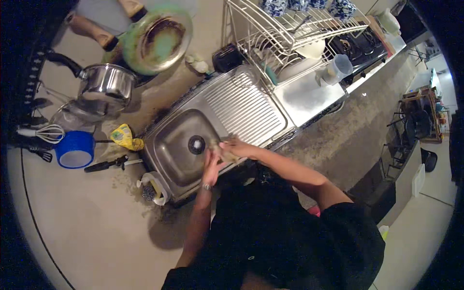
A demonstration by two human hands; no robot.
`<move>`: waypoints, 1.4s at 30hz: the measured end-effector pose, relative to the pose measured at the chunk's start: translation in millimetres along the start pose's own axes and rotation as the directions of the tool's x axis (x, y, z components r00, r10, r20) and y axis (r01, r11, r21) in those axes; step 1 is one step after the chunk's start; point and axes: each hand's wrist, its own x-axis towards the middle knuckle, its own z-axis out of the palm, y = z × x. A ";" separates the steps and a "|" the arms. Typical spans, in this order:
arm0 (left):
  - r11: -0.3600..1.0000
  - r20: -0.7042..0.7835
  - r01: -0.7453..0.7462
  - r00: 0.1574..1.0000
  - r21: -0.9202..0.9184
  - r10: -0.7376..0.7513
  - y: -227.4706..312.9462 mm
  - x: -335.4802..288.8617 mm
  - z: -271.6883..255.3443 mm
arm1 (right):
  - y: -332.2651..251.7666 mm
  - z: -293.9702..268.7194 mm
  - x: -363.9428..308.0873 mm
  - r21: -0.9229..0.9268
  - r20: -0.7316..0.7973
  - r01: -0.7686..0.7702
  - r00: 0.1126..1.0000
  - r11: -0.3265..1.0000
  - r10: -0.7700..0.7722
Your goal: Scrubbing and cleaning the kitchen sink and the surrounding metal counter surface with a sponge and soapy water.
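Over the front edge of the metal sink [166, 162], my two hands come close together. My left hand [211, 166], with a band at the wrist, has its fingers pointing up toward the drain [196, 144]. Reaching in from the right, my right hand [237, 148] almost meets it. Both hands are smeared by motion, so how their fingers are set is unclear. A pale brownish blur shows between them, and I cannot make out whether it is a held thing. Something small and white lies at the drain.
Ridged drainboard [251, 104] adjoins the sink, below a white dish rack [285, 43]. A clear plastic jug [338, 69] stands on the metal counter. Left are a steel saucepan [106, 87], greenish pan [157, 41], blue pot [75, 150], yellow cloth [125, 137] and scrubber holder [157, 188].
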 end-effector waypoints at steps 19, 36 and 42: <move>0.720 0.583 -0.664 0.671 0.199 0.458 37.5 99.0 235.6 | -4.7 -236.5 -200.3 -0.456 -0.632 -0.166 0.752 0.874 -0.187; 0.860 0.014 -0.129 0.990 0.493 0.140 -119.5 -143.4 -145.1 | 80.6 -65.6 -63.5 -0.664 -0.634 -0.370 0.739 0.650 -0.227; 0.909 -0.132 0.073 0.991 0.409 -0.020 -177.1 -204.1 -235.3 | 28.5 138.9 -20.0 -0.625 -0.361 0.014 0.881 0.781 -0.305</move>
